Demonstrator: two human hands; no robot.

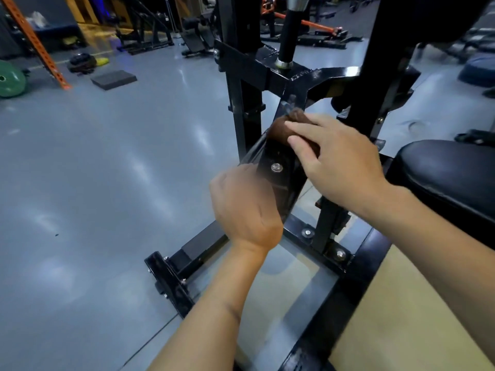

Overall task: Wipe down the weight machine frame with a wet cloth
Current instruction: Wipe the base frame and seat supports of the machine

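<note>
R hand flat, L hand curled.

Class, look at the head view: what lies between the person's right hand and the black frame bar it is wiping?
A brown cloth lies between them: the right hand presses it flat onto the slanted frame bar, as the head view shows.

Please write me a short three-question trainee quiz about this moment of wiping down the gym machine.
1. True or false: the right hand presses the brown cloth against the black frame.
2. What lies on the floor at far left? A) green weight plate B) red kettlebell C) blue ball
3. Fill in: the left hand is blurred, with fingers ____.

Key: 1 true; 2 A; 3 curled.
</note>
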